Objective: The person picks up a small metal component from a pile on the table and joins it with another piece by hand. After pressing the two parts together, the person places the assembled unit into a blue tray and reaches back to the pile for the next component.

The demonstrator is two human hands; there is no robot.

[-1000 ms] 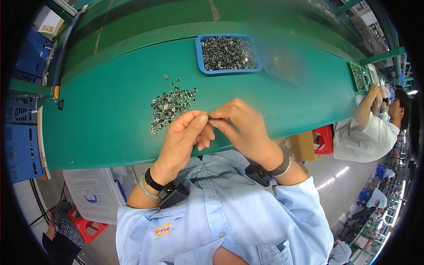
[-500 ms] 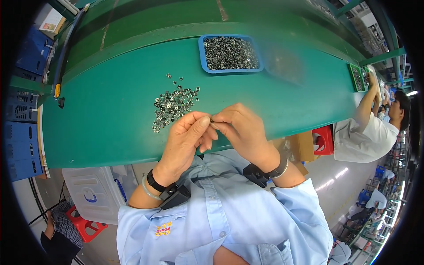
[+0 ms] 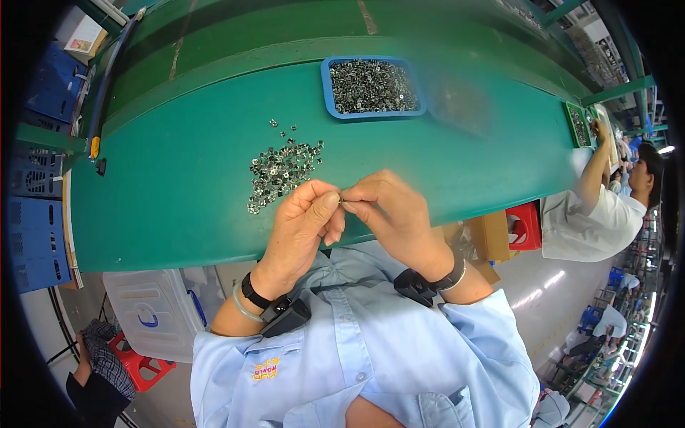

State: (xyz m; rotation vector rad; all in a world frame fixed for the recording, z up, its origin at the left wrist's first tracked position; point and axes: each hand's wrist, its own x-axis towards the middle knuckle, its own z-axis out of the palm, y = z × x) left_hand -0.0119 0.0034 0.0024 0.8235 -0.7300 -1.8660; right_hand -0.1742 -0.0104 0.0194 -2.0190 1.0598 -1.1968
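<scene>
While your left hand (image 3: 300,220) and right hand (image 3: 394,212) meet, their fingertips pinch one tiny part (image 3: 341,200). Metal pieces (image 3: 280,170) lie scattered on the green table (image 3: 164,185).

Small part (image 3: 342,200) pinched, loose pile (image 3: 280,172) beyond

The part is dark and tiny, held where the left hand (image 3: 300,220) and right hand (image 3: 392,211) meet; they cover most of it, so its exact shape and tilt cannot be told. The pile lies to its left and farther off: shiny, silvery, boxy metal pieces, jumbled at many angles, thickest in the middle, with a few strays apart on the far side.
</scene>
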